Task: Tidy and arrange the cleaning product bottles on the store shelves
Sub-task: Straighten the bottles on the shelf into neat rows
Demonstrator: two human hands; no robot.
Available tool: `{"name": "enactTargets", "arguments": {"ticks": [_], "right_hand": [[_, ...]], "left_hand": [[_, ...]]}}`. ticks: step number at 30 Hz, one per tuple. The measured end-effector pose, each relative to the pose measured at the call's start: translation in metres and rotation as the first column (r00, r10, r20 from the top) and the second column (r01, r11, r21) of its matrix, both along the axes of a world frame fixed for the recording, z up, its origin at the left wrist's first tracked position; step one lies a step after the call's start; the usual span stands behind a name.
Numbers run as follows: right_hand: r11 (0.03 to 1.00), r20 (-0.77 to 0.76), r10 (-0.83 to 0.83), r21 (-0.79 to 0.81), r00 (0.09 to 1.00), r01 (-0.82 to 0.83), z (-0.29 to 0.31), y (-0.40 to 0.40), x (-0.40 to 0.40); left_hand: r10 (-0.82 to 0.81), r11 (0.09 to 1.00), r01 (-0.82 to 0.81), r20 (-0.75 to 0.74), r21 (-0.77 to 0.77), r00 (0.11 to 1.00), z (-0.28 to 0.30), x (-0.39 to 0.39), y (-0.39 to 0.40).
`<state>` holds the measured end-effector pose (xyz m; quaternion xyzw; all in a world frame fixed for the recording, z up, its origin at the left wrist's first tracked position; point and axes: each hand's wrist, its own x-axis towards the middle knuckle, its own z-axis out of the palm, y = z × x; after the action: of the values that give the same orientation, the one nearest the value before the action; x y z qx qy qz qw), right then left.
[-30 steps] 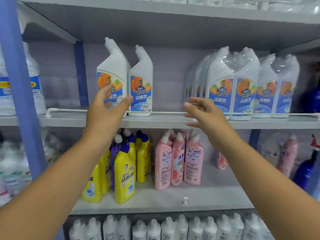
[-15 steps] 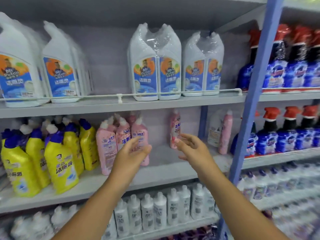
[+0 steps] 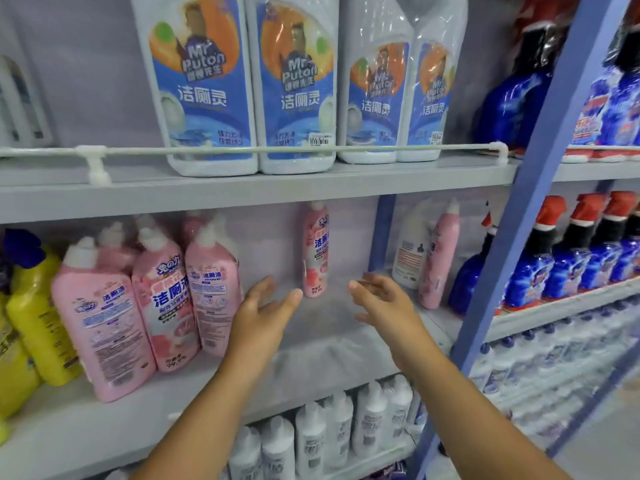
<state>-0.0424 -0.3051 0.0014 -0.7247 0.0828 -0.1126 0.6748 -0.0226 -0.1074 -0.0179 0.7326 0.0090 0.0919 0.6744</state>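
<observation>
Both hands raised in the middle of the frame, apart from each other, fingers loosely spread, gripping nothing. Left hand (image 3: 258, 315) just right of the pink bottle group, not clearly touching it; right hand (image 3: 384, 299) lower right of the single pink bottle (image 3: 314, 249), which stands upright alone at the back of the middle shelf (image 3: 311, 355), above the gap between the two hands.

Left of centre on that shelf: three pink bottles (image 3: 152, 306) in the front row, leaning, with more pink ones behind, number hard to tell. Far left edge: at least two yellow bottles (image 3: 36, 317), one with a dark blue cap. Right of centre, at the back of the same shelf: one white bottle (image 3: 410, 251) and one more pink bottle (image 3: 438, 258) side by side, a dark blue bottle (image 3: 467, 282) beside them.

Upper half of the frame: four large white bottles (image 3: 249, 84) with blue labels, wrapped in clear film as two pairs, behind a white rail (image 3: 242, 150) on the top shelf (image 3: 242, 188).

Right of the blue post (image 3: 533, 188): rows of blue spray bottles (image 3: 568, 258) with red tops, at least four on the middle level.

Bottom of the frame: a row of small white bottles (image 3: 311, 438), about six distinct, others blurred
</observation>
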Motion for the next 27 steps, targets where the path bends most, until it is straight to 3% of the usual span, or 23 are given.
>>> {"name": "enactTargets", "arguments": {"ticks": [9,15,20,23,27], "right_hand": [[0.937,0.085,-0.288,-0.180,0.954,0.299,0.022,-0.061,0.107],[0.809,0.129,-0.438,-0.376,0.890,0.452,0.049,-0.098,0.171],[0.753,0.039,-0.476,-0.499,0.878,0.430,0.057,-0.110,0.209],[0.815,0.039,-0.409,-0.435,0.912,0.384,0.058,-0.121,0.215],[0.821,0.059,-0.417,-0.403,0.907,0.403,0.056,-0.123,0.222]], "left_hand": [[-0.094,0.995,0.095,-0.084,0.018,0.992,-0.024,0.073,-0.050],[-0.079,0.997,0.078,-0.074,-0.016,0.994,-0.038,0.097,-0.063],[0.176,0.984,-0.176,0.010,-0.001,0.984,-0.025,0.100,-0.050],[0.308,0.945,-0.316,0.090,0.082,0.947,-0.017,0.102,-0.041],[0.420,0.854,-0.479,0.276,0.203,0.865,0.003,0.108,-0.037]]}}
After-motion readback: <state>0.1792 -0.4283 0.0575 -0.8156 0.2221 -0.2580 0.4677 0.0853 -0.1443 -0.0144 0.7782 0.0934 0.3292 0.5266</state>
